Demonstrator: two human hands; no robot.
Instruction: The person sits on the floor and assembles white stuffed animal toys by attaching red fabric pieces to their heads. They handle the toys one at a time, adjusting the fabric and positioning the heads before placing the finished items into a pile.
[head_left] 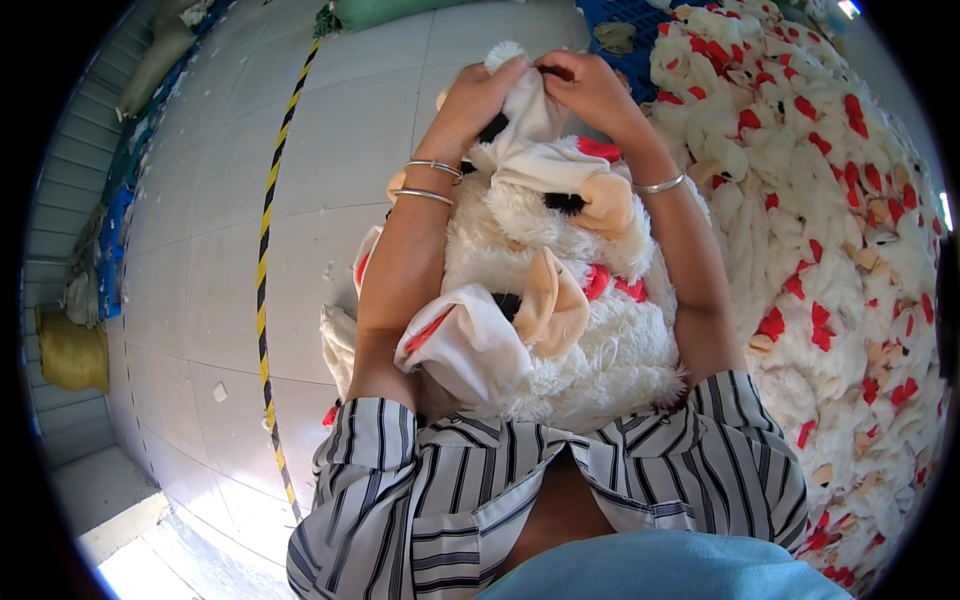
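Note:
Both my hands are at the top of a white plush piece, an unstuffed toy skin with smooth white cloth, fluffy fur and a dark patch. My left hand pinches its left edge beside a fluffy white tuft. My right hand closes its fingers on the right edge, near a small dark opening. Below, a heap of similar white plush skins fills my lap, with peach flaps, red bits and black patches. A smooth white piece with a red strip lies by my left forearm.
A large pile of white, red and peach plush skins covers the right side. Yellow-black tape runs along the tiled floor at left. A blue plastic pallet and green sack lie at the back; a yellow bundle sits far left.

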